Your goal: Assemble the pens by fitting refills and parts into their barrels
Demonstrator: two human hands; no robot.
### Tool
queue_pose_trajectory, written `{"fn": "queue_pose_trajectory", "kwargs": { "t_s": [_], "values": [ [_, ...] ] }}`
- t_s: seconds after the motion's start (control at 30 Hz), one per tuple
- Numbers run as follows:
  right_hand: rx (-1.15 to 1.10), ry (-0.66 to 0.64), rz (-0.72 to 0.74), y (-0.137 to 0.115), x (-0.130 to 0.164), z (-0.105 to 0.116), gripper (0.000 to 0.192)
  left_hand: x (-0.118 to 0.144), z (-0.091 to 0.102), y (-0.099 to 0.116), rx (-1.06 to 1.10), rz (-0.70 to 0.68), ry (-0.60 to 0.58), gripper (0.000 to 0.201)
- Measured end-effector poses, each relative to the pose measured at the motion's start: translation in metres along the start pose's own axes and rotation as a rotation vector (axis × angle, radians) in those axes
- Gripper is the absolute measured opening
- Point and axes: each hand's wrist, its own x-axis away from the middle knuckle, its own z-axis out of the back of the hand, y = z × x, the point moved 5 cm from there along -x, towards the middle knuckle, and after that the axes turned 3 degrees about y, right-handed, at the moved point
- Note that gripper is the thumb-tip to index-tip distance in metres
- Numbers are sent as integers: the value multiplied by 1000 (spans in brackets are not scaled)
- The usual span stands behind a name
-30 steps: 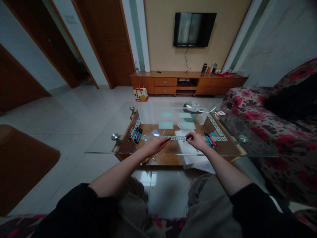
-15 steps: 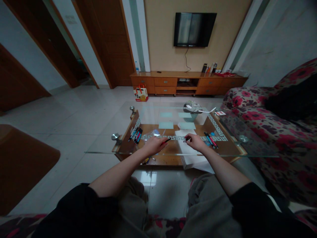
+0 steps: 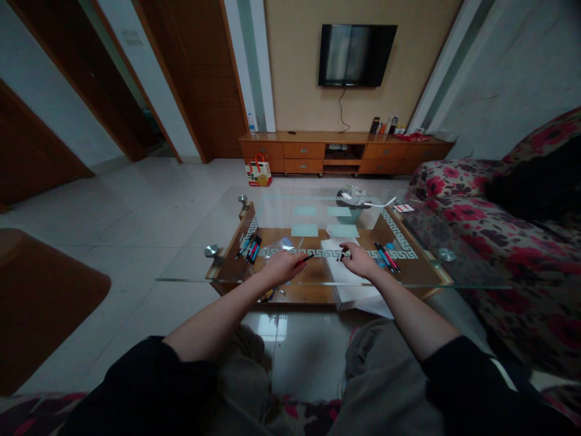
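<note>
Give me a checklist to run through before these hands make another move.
1. Left hand has its grip on the black-and-red pen: ok.
2. Right hand securely holding the small dark piece at its fingertips: cannot tell, too small.
3. Hands apart: ok.
4. Left bunch of pens clear of the left hand: ok.
5. Right bunch of pens clear of the right wrist: cannot tell, close in view.
</note>
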Motion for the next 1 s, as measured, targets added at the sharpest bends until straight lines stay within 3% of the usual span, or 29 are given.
{"fn": "queue_pose_trajectory", "kwargs": {
  "t_s": [0.2, 0.33, 0.5, 0.67, 1.0],
  "values": [
    [-35, 186, 94, -37, 2, 25, 32, -1, 0, 1, 15, -45, 3, 36],
    [-127, 88, 307, -80, 9, 24, 31, -1, -1, 2, 48, -120, 34, 32],
    [-127, -67, 410, -115, 18, 11, 33, -1, -3, 3, 57, -195, 80, 30],
    [-97, -148, 403, -119, 18, -1, 35, -2, -3, 4, 77, -218, 102, 28],
    [-113, -139, 363, -106, 14, -3, 30, -3, 1, 6, 43, -202, 89, 27]
  ]
}}
